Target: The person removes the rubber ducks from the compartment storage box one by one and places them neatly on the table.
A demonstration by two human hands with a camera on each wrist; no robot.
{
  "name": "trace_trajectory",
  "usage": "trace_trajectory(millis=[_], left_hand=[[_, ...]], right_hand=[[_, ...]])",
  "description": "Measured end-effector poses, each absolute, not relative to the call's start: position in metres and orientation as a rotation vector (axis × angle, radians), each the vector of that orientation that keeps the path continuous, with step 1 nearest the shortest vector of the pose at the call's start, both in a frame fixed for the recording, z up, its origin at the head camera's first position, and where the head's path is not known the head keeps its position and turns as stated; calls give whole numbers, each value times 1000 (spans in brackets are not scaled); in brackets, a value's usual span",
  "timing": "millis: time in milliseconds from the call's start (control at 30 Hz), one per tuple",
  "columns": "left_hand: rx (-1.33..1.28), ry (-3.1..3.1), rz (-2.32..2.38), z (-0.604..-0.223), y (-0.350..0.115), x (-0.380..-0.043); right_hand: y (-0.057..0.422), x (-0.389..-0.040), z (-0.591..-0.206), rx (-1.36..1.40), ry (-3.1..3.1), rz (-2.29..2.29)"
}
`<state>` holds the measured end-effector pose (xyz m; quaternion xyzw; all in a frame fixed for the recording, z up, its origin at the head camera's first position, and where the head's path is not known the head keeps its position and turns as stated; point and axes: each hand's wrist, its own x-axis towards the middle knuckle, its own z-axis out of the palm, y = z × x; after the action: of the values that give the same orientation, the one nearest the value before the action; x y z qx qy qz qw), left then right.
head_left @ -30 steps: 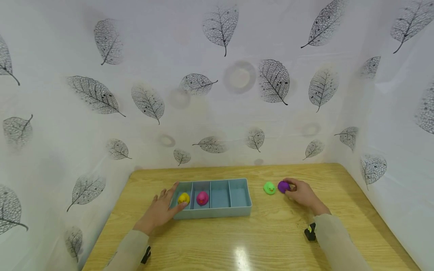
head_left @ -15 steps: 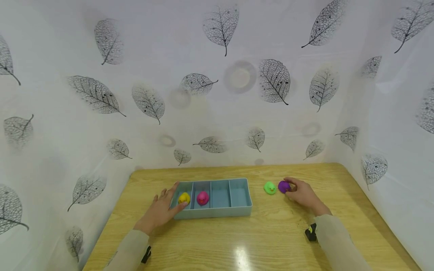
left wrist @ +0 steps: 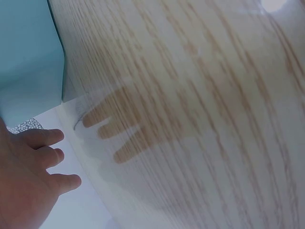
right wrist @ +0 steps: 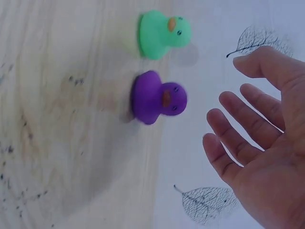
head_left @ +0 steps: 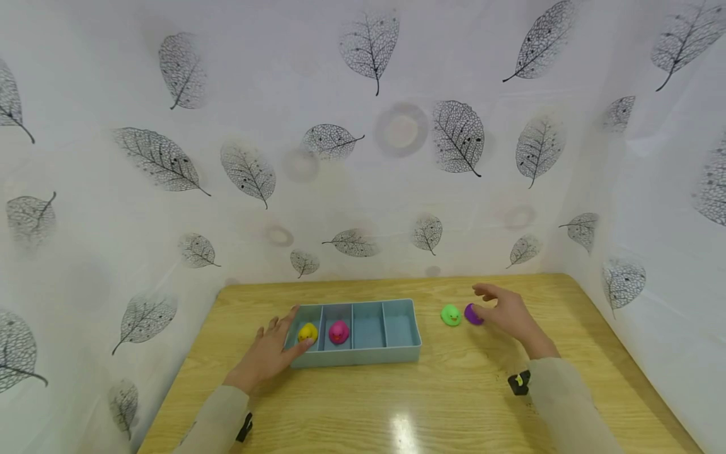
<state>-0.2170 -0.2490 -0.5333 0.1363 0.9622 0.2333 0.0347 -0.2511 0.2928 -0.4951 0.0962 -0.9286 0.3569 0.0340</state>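
In the head view, my left hand (head_left: 266, 354) rests against the left end of a pale blue divided box (head_left: 357, 357). Its thumb lies over the front rim, and the other fingers spread toward the back corner. A yellow rubber duck (head_left: 308, 332) sits in the leftmost compartment, beside a pink rubber duck (head_left: 339, 331) in the second. On the table at right stands a purple rubber duck (right wrist: 147, 98), a green one (right wrist: 155, 34) beside it. My right hand (right wrist: 267, 143) hovers by the purple duck, fingers spread, apart from it in the right wrist view.
The box's two right compartments (head_left: 368, 325) hold nothing. A wooden table (head_left: 340, 410) carries everything. White sheeting with leaf prints (head_left: 363, 189) rises behind the table and along both sides.
My right hand has let go of the purple duck and lifted slightly, its fingers spreading. That duck stays on the table next to the green one. The left hand and box look unmoved.
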Motion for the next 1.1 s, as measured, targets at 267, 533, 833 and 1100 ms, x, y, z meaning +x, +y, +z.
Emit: trace_trajectory(millis=[267, 533, 833, 1100], left_hand=[[417, 2960, 713, -535, -249, -218], [416, 2961, 701, -534, -249, -217], [416, 2966, 714, -535, -250, -217], [407, 2956, 721, -535, -250, -218]], right_hand=[[269, -254, -496, 400, -2762, 1148], [247, -253, -494, 438, -2765, 1205], [224, -251, -489, 541, -2750, 1271], [199, -252, -483, 585, -2748, 1290]])
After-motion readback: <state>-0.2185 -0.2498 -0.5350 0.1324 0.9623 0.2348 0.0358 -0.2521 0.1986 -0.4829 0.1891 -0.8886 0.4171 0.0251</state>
